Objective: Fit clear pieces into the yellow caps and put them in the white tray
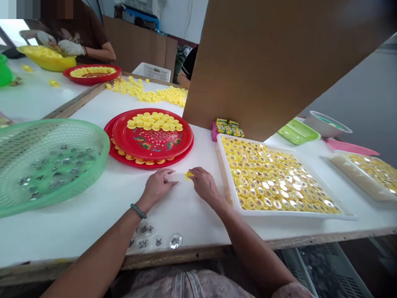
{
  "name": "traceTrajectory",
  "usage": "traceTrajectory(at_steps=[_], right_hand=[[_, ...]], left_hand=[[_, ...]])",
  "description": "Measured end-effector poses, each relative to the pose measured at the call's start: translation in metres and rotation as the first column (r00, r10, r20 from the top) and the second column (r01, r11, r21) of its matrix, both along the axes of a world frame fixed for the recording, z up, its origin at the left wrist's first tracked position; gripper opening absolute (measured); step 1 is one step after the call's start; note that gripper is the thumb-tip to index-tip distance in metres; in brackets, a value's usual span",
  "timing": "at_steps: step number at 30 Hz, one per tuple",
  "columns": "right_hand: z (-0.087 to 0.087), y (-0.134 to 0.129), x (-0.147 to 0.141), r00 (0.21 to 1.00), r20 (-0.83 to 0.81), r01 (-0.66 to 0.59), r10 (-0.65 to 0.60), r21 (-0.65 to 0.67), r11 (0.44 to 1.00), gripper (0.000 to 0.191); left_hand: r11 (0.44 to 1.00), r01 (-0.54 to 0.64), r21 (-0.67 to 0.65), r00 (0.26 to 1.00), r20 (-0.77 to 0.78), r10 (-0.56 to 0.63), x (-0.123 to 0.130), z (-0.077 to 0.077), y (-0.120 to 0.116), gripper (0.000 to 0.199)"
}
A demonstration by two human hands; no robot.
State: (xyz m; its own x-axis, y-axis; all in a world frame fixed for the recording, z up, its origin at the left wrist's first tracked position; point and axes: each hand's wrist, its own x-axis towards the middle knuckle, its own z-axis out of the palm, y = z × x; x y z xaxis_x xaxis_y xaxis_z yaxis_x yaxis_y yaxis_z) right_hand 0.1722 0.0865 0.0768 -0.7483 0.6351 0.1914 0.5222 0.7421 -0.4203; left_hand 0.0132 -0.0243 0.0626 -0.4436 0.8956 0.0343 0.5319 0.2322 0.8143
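My right hand (pixel 204 184) pinches a small round yellow plastic piece (pixel 187 175) just above the white tabletop. To its left, my left hand (pixel 157 186) has its thumb and fingers apart, with nothing seen between them. Beyond both hands lie stacked red trays (pixel 151 151); yellow round pieces (pixel 155 121) sit along the far part of the top one, and more show on the lower one. Clear domed discs with dark prints (pixel 159 241) lie near the table's front edge, partly hidden by my left forearm.
A green mesh basket (pixel 102 142) with clear discs stands at the left. A white tray (pixel 228 182) full of yellow pieces is at the right. Behind rises a cardboard panel (pixel 248 62), with small colourful boxes (pixel 228 128) at its foot. A gloved co-worker (pixel 89 37) works at far left.
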Motion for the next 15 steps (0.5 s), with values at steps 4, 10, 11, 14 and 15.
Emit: traceTrajectory(at_steps=[4,10,11,14,15], right_hand=[[0.009,-0.038,0.002,0.987,-0.118,-0.114,0.111,-0.016,0.993,0.031],[0.018,-0.102,0.022,0.903,-0.11,-0.43,0.415,-0.239,0.871,0.027],[0.016,-0.109,0.022,0.883,-0.094,-0.467,0.46,-0.269,0.842,0.028],[0.008,-0.123,0.012,0.847,-0.058,-0.522,0.529,-0.283,0.805,0.036],[0.006,-0.126,0.006,0.837,-0.049,-0.537,0.545,-0.27,0.799,0.039]], left_hand=[[0.992,0.123,0.015,0.983,-0.138,-0.12,0.0,-0.001,-0.001,0.054],[0.984,0.177,-0.024,0.963,-0.2,-0.179,0.001,-0.003,-0.003,0.042],[0.981,0.19,-0.027,0.959,-0.211,-0.192,0.002,-0.003,-0.002,0.04],[0.973,0.229,-0.031,0.943,-0.241,-0.229,0.004,-0.003,-0.002,0.036],[0.971,0.236,-0.033,0.94,-0.245,-0.237,0.005,-0.002,-0.001,0.037]])
